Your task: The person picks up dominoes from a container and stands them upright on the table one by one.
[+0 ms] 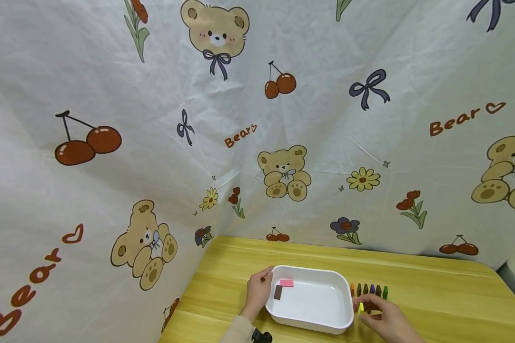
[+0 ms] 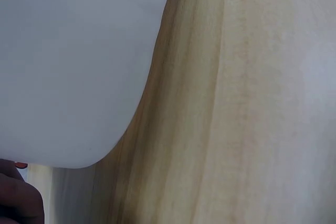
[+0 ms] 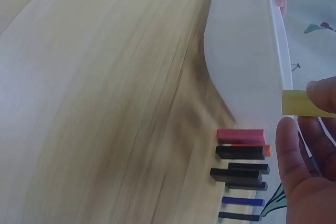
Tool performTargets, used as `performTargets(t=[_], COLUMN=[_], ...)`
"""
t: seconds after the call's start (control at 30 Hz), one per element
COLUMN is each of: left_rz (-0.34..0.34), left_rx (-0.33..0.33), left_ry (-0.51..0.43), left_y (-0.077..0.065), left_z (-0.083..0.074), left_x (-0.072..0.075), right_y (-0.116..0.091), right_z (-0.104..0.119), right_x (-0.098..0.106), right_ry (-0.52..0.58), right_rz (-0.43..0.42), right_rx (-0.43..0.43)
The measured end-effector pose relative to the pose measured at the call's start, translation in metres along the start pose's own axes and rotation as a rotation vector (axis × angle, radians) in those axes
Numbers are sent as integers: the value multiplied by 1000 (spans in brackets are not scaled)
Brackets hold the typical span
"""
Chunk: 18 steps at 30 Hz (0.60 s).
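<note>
At its left side, my left hand (image 1: 256, 294) grips the rim of a white plastic basin (image 1: 311, 320). The left wrist view shows the basin's outer wall (image 2: 73, 66) and a bit of that hand (image 2: 20, 198) at the lower left. Between thumb and fingers, my right hand (image 1: 386, 315) pinches a yellow domino-like block (image 3: 295, 103), just outside the basin's right side. Inside the basin lie a pink block (image 1: 286, 283) and a dark brown block (image 1: 278, 292), both flat and apart from the held one.
Several upright blocks stand right of the basin, among them an orange block (image 1: 352, 288), a purple block (image 1: 372, 288), a green block (image 1: 385, 292) and a pink-red block (image 3: 241, 136). Beneath is a wood-grain table (image 1: 446, 295). A bear-print cloth (image 1: 317, 128) hangs behind and at left.
</note>
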<state>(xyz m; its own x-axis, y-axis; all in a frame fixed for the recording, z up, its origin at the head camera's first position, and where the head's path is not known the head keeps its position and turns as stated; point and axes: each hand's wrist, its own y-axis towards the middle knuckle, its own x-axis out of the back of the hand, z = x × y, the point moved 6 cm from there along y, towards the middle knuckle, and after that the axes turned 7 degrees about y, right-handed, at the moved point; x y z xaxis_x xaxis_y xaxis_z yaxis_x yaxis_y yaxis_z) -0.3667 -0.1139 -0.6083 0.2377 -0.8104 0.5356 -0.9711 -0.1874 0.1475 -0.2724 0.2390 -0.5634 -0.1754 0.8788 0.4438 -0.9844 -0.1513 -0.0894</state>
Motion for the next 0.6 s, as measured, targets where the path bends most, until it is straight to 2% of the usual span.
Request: performTargets(t=[0.13, 0.4, 0.6], left_rz=[-1, -4, 12], left_rx=[4, -1, 15], left_ry=[10, -4, -54], left_y=[-3, -12, -15], left_z=[-6, -24, -29], left_x=[3, 12, 16], right_y=[0, -1, -4], right_z=[-6, -28, -37], right_x=[6, 16, 22], right_ry=[-9, -49, -41], right_rz=[0, -47, -49], right_rx=[14, -48, -40])
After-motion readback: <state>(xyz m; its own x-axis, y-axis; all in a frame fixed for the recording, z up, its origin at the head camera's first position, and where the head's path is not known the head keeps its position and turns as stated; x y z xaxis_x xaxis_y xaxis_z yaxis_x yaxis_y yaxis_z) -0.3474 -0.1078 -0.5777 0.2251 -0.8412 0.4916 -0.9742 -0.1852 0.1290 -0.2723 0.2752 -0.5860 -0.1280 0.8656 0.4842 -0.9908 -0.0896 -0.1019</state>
